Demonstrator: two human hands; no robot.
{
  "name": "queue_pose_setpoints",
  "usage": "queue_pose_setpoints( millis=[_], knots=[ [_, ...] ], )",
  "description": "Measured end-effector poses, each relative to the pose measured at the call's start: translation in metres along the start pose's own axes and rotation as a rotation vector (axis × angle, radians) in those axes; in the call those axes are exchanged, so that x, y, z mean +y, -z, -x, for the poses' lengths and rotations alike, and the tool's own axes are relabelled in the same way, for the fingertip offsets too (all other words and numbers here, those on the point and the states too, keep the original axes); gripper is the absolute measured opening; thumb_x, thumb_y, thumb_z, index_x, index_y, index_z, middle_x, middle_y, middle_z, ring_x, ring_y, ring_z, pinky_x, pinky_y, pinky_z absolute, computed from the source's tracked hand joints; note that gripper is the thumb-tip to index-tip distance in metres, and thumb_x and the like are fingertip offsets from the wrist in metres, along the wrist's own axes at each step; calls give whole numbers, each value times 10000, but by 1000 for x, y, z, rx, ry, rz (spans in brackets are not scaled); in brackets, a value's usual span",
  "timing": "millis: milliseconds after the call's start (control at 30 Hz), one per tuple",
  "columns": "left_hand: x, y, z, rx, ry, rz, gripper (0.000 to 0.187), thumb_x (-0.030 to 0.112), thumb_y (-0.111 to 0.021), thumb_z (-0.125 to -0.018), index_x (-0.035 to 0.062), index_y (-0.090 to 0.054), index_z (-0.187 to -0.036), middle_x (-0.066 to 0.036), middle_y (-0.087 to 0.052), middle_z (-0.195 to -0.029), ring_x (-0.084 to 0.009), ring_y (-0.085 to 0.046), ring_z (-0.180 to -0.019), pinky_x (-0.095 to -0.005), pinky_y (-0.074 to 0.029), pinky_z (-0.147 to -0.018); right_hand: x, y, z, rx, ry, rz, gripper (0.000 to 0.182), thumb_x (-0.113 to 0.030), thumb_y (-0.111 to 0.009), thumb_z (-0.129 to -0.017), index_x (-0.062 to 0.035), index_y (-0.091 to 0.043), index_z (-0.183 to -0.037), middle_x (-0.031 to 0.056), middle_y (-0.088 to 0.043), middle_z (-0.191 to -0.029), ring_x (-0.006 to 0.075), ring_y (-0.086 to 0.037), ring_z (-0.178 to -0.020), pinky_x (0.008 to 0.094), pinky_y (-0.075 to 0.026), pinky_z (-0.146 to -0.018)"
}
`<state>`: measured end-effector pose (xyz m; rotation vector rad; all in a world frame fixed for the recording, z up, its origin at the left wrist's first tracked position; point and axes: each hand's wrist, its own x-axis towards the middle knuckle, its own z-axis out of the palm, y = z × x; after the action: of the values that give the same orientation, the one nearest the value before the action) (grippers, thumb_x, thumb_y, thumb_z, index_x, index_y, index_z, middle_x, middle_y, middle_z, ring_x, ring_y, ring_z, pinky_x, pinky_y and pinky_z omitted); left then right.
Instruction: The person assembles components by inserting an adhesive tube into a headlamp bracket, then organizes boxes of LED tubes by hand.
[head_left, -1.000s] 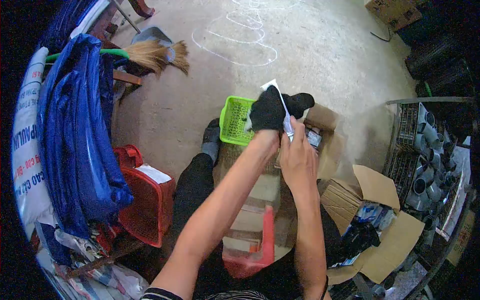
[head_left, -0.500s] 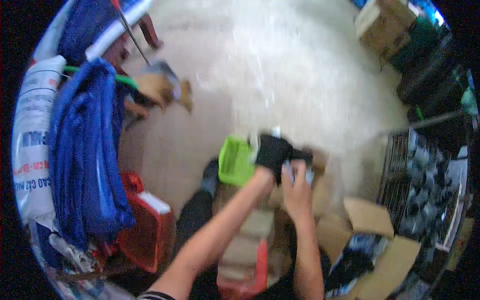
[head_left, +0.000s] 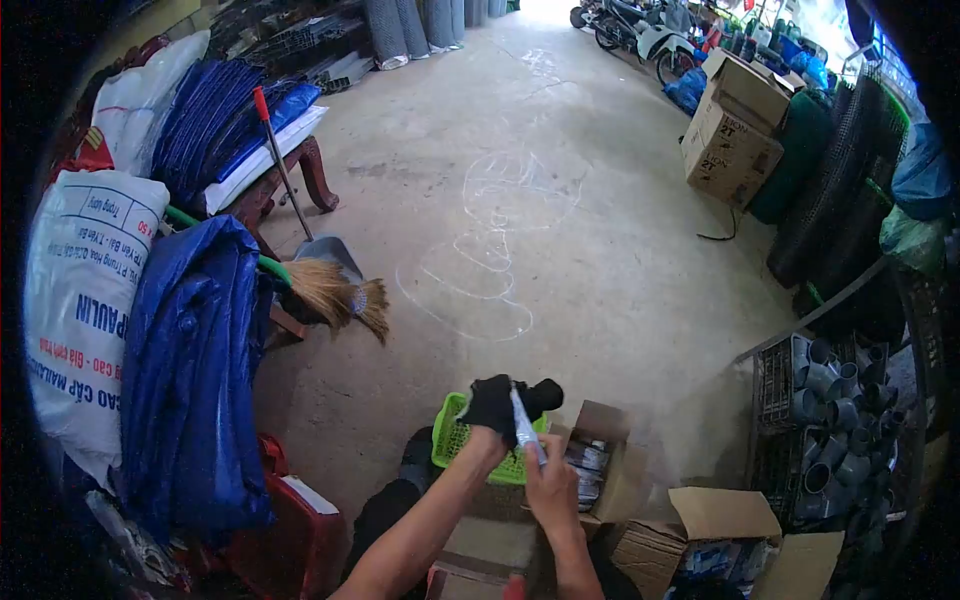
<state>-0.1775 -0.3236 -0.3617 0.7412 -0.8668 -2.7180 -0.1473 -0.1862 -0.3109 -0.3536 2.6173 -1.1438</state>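
My left hand, in a black glove, reaches over the green plastic basket. It is closed around something dark; a rounded black end sticks out to its right, and I cannot tell what it is. My bare right hand grips a slim silver-white packet by its lower end. The packet stands tilted, its upper part against the black glove. Just right of my right hand is an open cardboard box with shiny packets inside. My forearms hide part of the basket.
Another open carton with packets lies at lower right. Black crates of grey pipe fittings stand farther right. A red plastic chair, a folded blue tarpaulin and a broom are on the left.
The view has tilted up, showing more floor and motorbikes at the back, and is sharper. My hands stay together over the basket; the silver-white packet now shows clearly.
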Motion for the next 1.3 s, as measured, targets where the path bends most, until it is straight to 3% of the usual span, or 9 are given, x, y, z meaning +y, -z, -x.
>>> queue_pose_setpoints(
  millis=[167,400,567,667,800,900,1033,1200,1300],
  knots=[
    [13,-21,14,-93,243,76,220,315,-581,-884,117,-593,-977,-27,-623,-892,-155,-591,-760,-317,-501,-705,23,26,-14,164,181,40,252,-255,-533,-956,-54,-598,-1094,209,-649,-948,395,-627,-860,463,-490,-717],
    [14,-6,6,22,48,-121,122,233,-571,-875,128,-576,-813,10,-545,-778,-125,-555,-746,-323,-460,-657,21,38,-19,184,273,-2,251,-208,-532,-949,-30,-628,-1097,175,-652,-936,338,-610,-866,421,-480,-768],
    [12,23,-6,-158,-633,-1405,103,119,-582,-831,41,-615,-891,-42,-617,-831,-164,-598,-795,-309,-474,-669,25,48,-20,144,195,-42,251,-201,-522,-950,-20,-661,-1054,163,-672,-958,333,-610,-876,406,-476,-798],
    [6,5,17,-77,-508,-822,159,113,-672,-758,46,-604,-886,-44,-618,-851,-163,-604,-807,-324,-476,-656,35,57,-22,107,128,-62,268,-230,-525,-955,-29,-674,-1050,159,-680,-939,326,-618,-848,400,-480,-782],
    [10,18,-12,-408,-995,-1747,141,194,-629,-860,76,-556,-834,-15,-540,-750,-151,-553,-723,-337,-450,-621,37,64,-20,56,-8,-205,298,-280,-591,-930,-25,-671,-1063,122,-675,-882,219,-627,-809,339,-483,-746],
    [7,4,-1,74,51,-515,144,249,-580,-906,129,-553,-830,18,-518,-779,-127,-526,-725,-332,-440,-627,27,60,-16,16,-20,-265,328,-287,-632,-915,-4,-658,-1079,56,-657,-819,117,-589,-767,275,-471,-709],
    [12,5,0,-112,27,-67,229,314,-623,-908,146,-579,-1058,1,-592,-968,-144,-584,-848,-331,-498,-761,20,49,-16,33,-82,-400,386,-328,-582,-948,11,-585,-1133,36,-632,-912,113,-569,-876,268,-456,-783],
    [12,-30,25,-283,73,-80,299,301,-555,-933,77,-594,-1129,-45,-630,-1024,-157,-611,-945,-330,-482,-874,20,18,-16,90,30,-255,441,-402,-533,-955,-35,-522,-1199,242,-644,-1038,402,-633,-972,428,-490,-818],
    [14,-39,14,-359,12,-122,383,393,-491,-963,60,-575,-1133,-68,-635,-1032,-210,-612,-934,-357,-499,-860,20,3,-14,60,160,-99,432,-377,-559,-937,-30,-554,-1193,253,-626,-1091,421,-608,-1005,466,-490,-833]
  ],
)
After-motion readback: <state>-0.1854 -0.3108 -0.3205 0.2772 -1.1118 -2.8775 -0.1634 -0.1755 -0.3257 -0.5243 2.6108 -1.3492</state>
